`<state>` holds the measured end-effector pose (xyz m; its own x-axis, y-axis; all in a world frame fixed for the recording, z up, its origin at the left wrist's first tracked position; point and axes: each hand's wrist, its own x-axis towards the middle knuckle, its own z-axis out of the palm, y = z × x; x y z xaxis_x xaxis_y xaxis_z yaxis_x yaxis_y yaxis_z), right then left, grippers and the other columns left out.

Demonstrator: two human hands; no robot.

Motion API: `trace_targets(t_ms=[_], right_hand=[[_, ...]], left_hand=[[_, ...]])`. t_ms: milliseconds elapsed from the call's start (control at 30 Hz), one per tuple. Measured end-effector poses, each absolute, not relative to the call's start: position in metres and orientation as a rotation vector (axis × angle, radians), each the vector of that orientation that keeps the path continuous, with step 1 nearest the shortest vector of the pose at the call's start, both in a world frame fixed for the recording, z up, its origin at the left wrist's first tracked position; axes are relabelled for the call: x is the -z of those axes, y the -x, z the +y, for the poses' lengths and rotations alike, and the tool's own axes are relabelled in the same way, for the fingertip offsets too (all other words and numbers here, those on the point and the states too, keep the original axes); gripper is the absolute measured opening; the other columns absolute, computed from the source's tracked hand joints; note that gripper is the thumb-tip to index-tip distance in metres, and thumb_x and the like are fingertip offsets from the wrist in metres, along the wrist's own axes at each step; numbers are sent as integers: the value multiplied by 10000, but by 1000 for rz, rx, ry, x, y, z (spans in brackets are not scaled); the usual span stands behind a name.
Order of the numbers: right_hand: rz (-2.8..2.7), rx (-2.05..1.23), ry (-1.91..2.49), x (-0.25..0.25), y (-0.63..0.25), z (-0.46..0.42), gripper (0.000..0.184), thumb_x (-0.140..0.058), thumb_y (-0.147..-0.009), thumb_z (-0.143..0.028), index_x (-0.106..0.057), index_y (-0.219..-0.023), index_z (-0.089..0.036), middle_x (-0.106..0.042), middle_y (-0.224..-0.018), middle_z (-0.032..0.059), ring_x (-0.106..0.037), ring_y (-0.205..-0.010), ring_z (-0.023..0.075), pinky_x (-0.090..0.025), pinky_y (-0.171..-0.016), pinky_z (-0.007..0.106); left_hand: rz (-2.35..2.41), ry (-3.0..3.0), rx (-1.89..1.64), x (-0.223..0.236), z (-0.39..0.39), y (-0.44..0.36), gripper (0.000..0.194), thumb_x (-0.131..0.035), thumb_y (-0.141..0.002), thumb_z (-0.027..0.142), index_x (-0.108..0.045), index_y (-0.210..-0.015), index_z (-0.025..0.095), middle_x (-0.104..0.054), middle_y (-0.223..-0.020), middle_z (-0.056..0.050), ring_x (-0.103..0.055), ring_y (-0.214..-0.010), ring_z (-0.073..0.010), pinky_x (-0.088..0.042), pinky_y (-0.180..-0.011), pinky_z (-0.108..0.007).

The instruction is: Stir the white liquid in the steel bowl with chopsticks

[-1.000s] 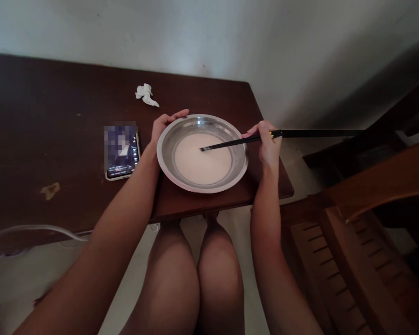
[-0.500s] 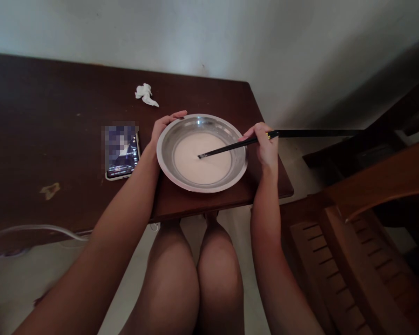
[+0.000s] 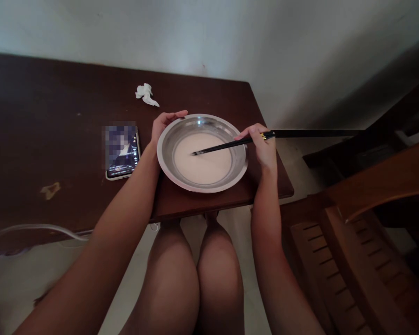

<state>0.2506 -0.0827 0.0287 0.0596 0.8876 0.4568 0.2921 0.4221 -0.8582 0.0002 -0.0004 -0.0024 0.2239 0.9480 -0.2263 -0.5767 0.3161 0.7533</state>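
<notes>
A wide, shallow metal bowl (image 3: 209,187) stands near the front edge of the dark wooden table (image 3: 192,200). It contains a pale, creamy liquid (image 3: 206,166) with a smooth surface. At the far left of the rim, my left hand (image 3: 163,124) grips the bowl, its thumb largely hidden. My right hand (image 3: 261,144) is closed around a pair of black chopsticks (image 3: 226,145) with gold bands near the top end. They slant down to the left across the right rim, and their tips reach the liquid left of its middle.
To the left of the bowl lies a phone (image 3: 124,151) with a lit screen. A crumpled tissue (image 3: 146,95) is farther back. A white cable (image 3: 45,228) runs along the table's front left edge. A wooden chair (image 3: 335,260) stands at the right, and a wall (image 3: 181,37) rises behind.
My right hand has shifted slightly left, taking the chopsticks with it, so their tips sit farther left in the liquid. The bowl and my left hand look nearly unchanged.
</notes>
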Motion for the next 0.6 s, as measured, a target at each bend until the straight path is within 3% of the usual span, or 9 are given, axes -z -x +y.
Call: trace_targets(t_ms=[167, 333, 600], right_hand=[[-1396, -569, 1109, -28, -254, -81, 432, -450, -824, -577, -619, -626, -231, -589, -569, -34, -634, -639, 119, -522, -718, 305], [-1494, -620, 1103, -29, -250, -84, 404, -485, -827, -534, -628, -604, -230, -600, -571, -35, -634, -663, 117, -517, -726, 294], [-1353, -621, 1060, -27, -253, -81, 376, -469, -854, -488, -622, -635, -224, -580, -565, -47, -625, -575, 98, -512, -676, 281]], left_hand=[[812, -591, -1137, 2, 1, 0, 338, -406, -887, 319, -694, -783, 176, -686, -609, 9, -603, -741, -161, -450, -836, -302], [804, -573, -1092, -2, -2, 0, 426, -355, -932, 353, -684, -736, 167, -673, -593, 5, -594, -652, -125, -475, -774, -269], [918, -652, -1150, 3, 1, -1, 284, -431, -848, 319, -688, -855, 200, -698, -707, -42, -668, -868, -222, -545, -772, -307]])
